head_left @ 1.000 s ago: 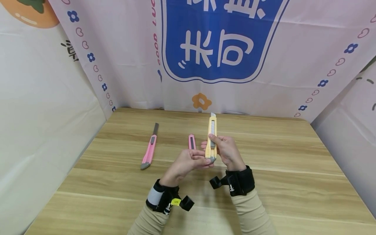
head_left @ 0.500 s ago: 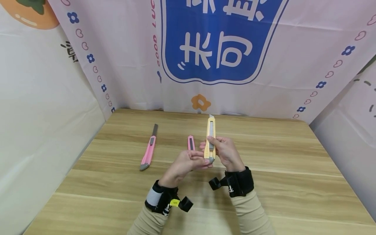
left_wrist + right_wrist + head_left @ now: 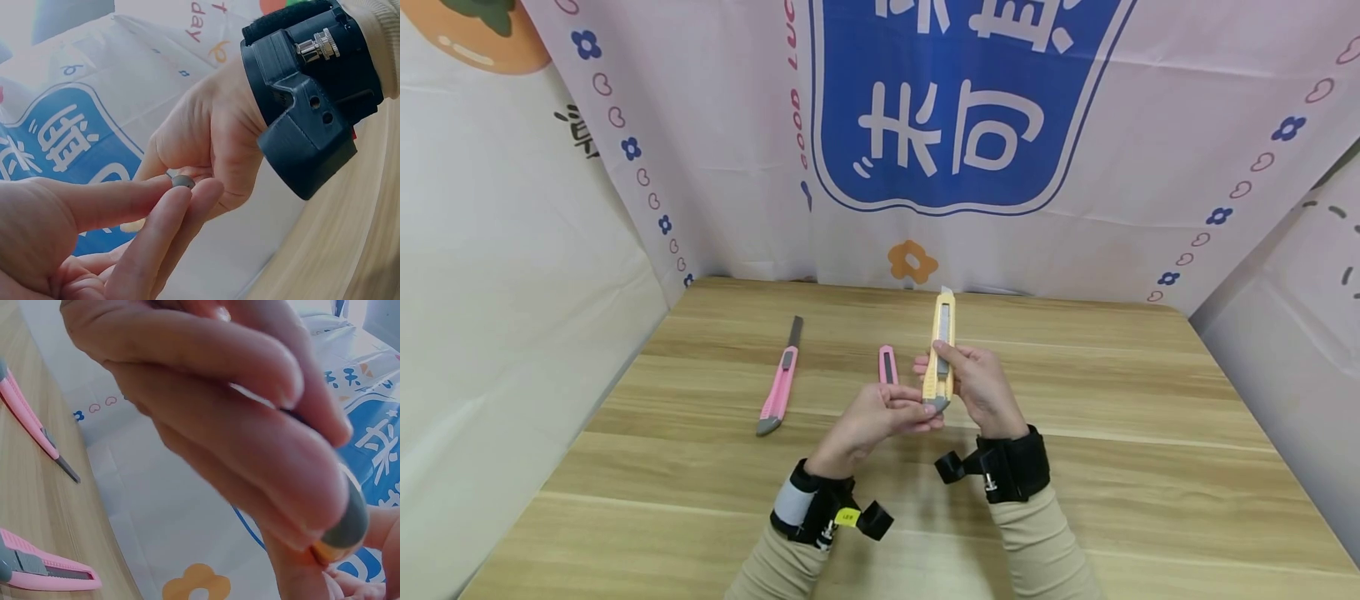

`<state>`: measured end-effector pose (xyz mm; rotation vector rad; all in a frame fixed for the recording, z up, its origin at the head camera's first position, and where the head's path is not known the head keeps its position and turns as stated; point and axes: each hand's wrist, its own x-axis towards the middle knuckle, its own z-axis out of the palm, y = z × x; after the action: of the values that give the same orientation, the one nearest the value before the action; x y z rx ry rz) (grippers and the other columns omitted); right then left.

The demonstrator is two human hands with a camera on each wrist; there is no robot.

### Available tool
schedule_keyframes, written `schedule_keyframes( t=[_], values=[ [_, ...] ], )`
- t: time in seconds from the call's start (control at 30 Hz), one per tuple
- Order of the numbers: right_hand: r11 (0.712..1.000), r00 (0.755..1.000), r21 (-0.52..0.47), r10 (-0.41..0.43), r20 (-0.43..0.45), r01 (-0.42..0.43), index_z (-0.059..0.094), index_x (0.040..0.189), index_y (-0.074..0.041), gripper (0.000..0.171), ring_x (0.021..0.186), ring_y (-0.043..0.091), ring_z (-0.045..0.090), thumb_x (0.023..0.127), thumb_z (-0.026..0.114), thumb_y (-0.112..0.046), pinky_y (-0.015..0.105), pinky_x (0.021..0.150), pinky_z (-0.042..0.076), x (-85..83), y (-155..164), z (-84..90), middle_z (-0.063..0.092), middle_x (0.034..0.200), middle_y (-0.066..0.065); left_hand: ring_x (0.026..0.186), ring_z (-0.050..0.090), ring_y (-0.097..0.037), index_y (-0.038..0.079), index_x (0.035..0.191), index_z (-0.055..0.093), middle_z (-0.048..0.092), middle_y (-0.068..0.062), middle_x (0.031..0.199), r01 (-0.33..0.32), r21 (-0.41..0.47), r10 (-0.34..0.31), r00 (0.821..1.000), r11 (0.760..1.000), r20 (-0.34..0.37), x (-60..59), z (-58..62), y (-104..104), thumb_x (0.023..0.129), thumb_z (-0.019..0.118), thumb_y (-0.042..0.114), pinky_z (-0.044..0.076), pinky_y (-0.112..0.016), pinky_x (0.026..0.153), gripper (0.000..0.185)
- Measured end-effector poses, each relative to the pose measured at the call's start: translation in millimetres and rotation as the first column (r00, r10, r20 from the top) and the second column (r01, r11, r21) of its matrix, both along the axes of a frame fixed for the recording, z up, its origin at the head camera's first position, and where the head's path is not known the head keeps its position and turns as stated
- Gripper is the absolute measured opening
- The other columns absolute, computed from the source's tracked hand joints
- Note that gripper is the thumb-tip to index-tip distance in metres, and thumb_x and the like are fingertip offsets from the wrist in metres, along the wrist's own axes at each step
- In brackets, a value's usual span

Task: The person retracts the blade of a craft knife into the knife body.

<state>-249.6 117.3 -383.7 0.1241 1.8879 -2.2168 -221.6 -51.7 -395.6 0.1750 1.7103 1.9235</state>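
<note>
Both hands hold a yellow utility knife (image 3: 941, 350) upright above the middle of the wooden table (image 3: 1120, 433). A short tip of blade shows at its top. My right hand (image 3: 977, 383) grips the knife's body, thumb on the grey slider. My left hand (image 3: 880, 417) pinches the grey end cap (image 3: 182, 182) at the bottom between thumb and fingers. In the right wrist view the fingers (image 3: 250, 425) wrap the handle and the grey cap (image 3: 350, 525) shows below them.
A pink utility knife (image 3: 781, 382) with its blade extended lies on the table to the left. A second pink knife (image 3: 887, 364) lies just behind my left hand. Printed cloth backdrops (image 3: 955, 125) close in the back and both sides.
The yellow knife tilted slightly and shifted a little right and up; both hands keep the same hold on it.
</note>
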Motion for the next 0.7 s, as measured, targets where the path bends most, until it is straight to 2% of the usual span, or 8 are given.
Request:
schedule_keyframes(
  t=[0.27, 0.47, 0.7],
  values=[
    [1.0, 0.999, -0.005, 0.014, 0.036, -0.014, 0.047, 0.132, 0.012, 0.055, 0.075, 0.007, 0.073, 0.101, 0.049, -0.032, 0.02, 0.073, 0.059, -0.6, -2.8, -2.2, 0.075, 0.077, -0.003, 0.087, 0.074, -0.012, -0.007, 0.117, 0.061, 0.077, -0.004, 0.089, -0.023, -0.005, 0.023, 1.0, 1.0, -0.008, 1.3, 2.1, -0.2, 0.091, 0.063, 0.003, 0.058, -0.026, 0.087, 0.029],
    [1.0, 0.999, 0.019, -0.011, 0.037, 0.011, 0.054, 0.125, 0.013, 0.048, 0.074, 0.009, 0.074, 0.101, 0.05, -0.029, 0.022, 0.071, 0.061, -0.9, -4.2, -1.3, 0.075, 0.074, -0.002, 0.086, 0.074, -0.012, -0.008, 0.117, 0.061, 0.076, -0.012, 0.096, -0.024, 0.002, 0.024, 1.0, 1.0, -0.006, 0.9, 1.4, -0.2, 0.09, 0.063, 0.002, 0.058, -0.028, 0.09, 0.028],
    [1.0, 0.999, -0.013, -0.002, 0.034, 0.002, 0.056, 0.116, 0.016, 0.046, 0.072, 0.011, 0.074, 0.1, 0.053, -0.027, 0.021, 0.068, 0.06, -0.7, -3.8, -1.2, 0.075, 0.068, -0.003, 0.086, 0.073, -0.01, -0.009, 0.118, 0.059, 0.075, -0.016, 0.102, 0.003, -0.003, -0.003, 1.0, 1.0, -0.027, 0.7, 0.1, -0.6, 0.09, 0.063, 0.003, 0.057, -0.03, 0.091, 0.031]
  ],
)
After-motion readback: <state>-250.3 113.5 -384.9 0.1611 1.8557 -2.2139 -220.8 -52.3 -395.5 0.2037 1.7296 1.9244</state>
